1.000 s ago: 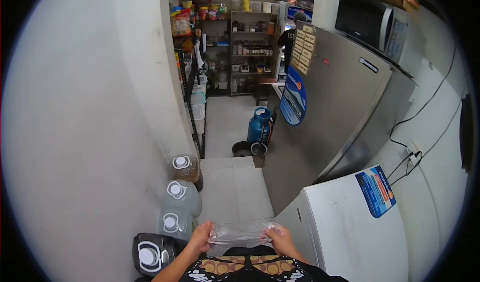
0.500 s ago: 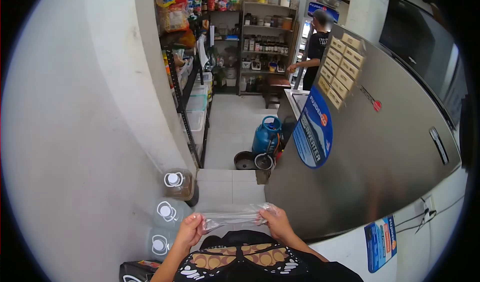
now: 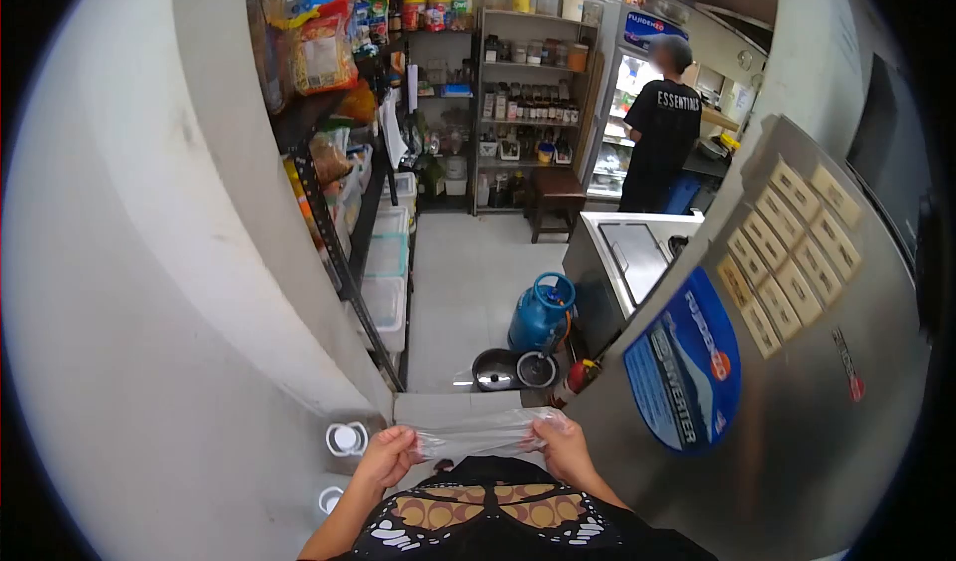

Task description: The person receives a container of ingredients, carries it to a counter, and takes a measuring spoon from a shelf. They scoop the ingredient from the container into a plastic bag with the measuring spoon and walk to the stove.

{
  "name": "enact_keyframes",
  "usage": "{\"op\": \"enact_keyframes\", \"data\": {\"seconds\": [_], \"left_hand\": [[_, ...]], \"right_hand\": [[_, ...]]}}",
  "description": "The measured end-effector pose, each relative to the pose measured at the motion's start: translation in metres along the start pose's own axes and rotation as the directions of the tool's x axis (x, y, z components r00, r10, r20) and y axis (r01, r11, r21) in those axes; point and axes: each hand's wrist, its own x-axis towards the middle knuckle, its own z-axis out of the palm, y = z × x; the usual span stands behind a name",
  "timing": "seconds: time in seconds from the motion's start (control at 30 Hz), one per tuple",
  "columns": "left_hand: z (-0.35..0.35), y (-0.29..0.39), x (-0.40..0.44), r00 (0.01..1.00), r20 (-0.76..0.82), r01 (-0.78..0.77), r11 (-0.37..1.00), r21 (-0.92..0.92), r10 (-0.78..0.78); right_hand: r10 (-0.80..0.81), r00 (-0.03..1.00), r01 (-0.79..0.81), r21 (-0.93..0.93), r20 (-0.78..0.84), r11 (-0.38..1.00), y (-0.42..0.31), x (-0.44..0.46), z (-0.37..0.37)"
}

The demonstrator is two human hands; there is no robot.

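The left hand [image 3: 388,453] and right hand [image 3: 564,448] each grip one end of the clear plastic [image 3: 470,436], probably to hold it stretched between them.

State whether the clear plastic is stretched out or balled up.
Stretched out: the clear plastic spans the gap between the left hand and right hand.

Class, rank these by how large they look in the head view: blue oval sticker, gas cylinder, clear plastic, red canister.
1. Blue oval sticker
2. Clear plastic and gas cylinder: too close to rank, with the plastic nearer the camera
3. Red canister
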Motion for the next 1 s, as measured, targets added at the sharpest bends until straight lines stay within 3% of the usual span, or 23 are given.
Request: {"op": "enact_keyframes", "data": {"seconds": [0.17,0.33,0.43,0.57,0.6,0.7,1.0], "left_hand": [[0.001,0.071,0.088,0.994,0.076,0.070,0.997,0.036,-0.072],[-0.011,0.094,0.154,0.982,0.116,0.143,0.989,0.038,-0.147],[-0.011,0.094,0.181,0.989,0.009,0.149,0.989,-0.001,-0.149],[-0.007,0.096,0.206,0.998,0.032,0.060,0.998,-0.009,-0.059],[-0.005,0.098,0.212,0.999,0.007,0.035,0.999,-0.022,-0.035],[0.008,0.108,0.226,0.999,-0.034,-0.023,0.999,-0.026,0.022],[0.061,0.112,0.289,0.937,-0.268,-0.201,0.974,0.104,0.223]], "right_hand": [[-0.046,0.996,0.048,0.026,-0.075,0.998,-0.028,0.072,0.029],[0.006,0.990,0.005,0.078,-0.142,0.997,-0.042,0.112,0.037],[0.028,0.990,-0.018,0.073,-0.141,0.997,-0.052,0.141,0.038],[0.021,0.997,-0.019,0.040,-0.072,0.999,-0.064,0.190,0.030],[0.033,0.997,-0.040,-0.088,-0.075,0.995,-0.071,0.204,0.026],[-0.047,0.999,0.047,-0.004,-0.001,0.999,-0.095,0.241,0.032],[0.052,0.996,-0.056,0.057,0.072,0.997,-0.117,0.322,-0.021]]}}
